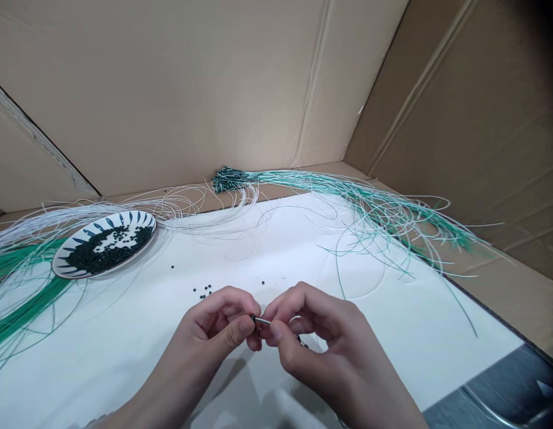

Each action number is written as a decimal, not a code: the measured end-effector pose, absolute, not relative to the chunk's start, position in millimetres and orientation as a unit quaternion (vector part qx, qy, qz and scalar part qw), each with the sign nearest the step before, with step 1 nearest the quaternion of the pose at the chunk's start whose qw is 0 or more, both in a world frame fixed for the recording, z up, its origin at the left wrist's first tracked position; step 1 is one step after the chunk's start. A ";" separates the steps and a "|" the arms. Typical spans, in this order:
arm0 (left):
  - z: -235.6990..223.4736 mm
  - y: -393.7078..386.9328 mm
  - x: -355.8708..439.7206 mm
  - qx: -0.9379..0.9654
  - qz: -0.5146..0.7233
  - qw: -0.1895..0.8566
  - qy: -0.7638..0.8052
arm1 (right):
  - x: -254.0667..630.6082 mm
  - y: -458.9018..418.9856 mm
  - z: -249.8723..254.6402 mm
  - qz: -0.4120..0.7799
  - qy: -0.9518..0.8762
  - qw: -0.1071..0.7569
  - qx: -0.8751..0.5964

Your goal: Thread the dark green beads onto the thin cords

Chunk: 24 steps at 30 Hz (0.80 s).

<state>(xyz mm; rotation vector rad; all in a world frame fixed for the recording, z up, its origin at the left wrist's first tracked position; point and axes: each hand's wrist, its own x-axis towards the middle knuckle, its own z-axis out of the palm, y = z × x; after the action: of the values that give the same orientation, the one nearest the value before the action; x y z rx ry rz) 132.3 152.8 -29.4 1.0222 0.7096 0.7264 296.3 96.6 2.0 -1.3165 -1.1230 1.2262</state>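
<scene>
While the left hand (218,333) and the right hand (321,339) pinch a thin wire (261,320) between them, a shallow ceramic plate (64,266) with a blue petal pattern around its rim sits up to the left on a white sheet (124,351). Small dark green beads (104,253) fill most of the plate's well, leaving a patch of white glaze showing near the middle. A few stray beads (202,291) lie on the sheet just ahead of the hands, well apart from the plate. Both hands are closed and curled inward, with the forearms angling up from the bottom edge of the view and the fingertips almost meeting. The left thumb and forefinger hold the wire near its dark tip, and the right thumb and forefinger grip it just beside them. Long white wires (187,215) fan out behind the plate, a bundle of pale green wires (303,182) with dark beaded ends runs along the foot of a cardboard wall (169,89), and deeper green wires (21,304) spread past the plate at the left edge.
</scene>
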 end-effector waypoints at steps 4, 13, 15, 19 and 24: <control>-29.0 153.4 132.2 0.487 0.332 0.738 0.328 | 296.6 96.0 2.7 0.501 -0.465 0.494 -0.538; -28.2 152.6 128.9 0.505 0.330 0.721 0.341 | 298.0 94.6 2.8 0.516 -0.460 0.490 -0.531; -29.0 152.4 128.6 0.509 0.330 0.718 0.342 | 299.0 95.4 1.4 0.516 -0.467 0.484 -0.531; -29.7 151.4 127.7 0.511 0.328 0.717 0.342 | 299.9 96.1 -0.6 0.515 -0.476 0.481 -0.527; -24.9 152.7 127.7 0.534 0.324 0.692 0.362 | 299.3 95.1 -0.5 0.499 -0.480 0.487 -0.532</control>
<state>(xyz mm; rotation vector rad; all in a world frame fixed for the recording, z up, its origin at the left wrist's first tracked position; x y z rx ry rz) 127.7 152.7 -24.9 1.1925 0.8098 0.7242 299.3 95.1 -0.5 -1.2939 -1.1678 1.2130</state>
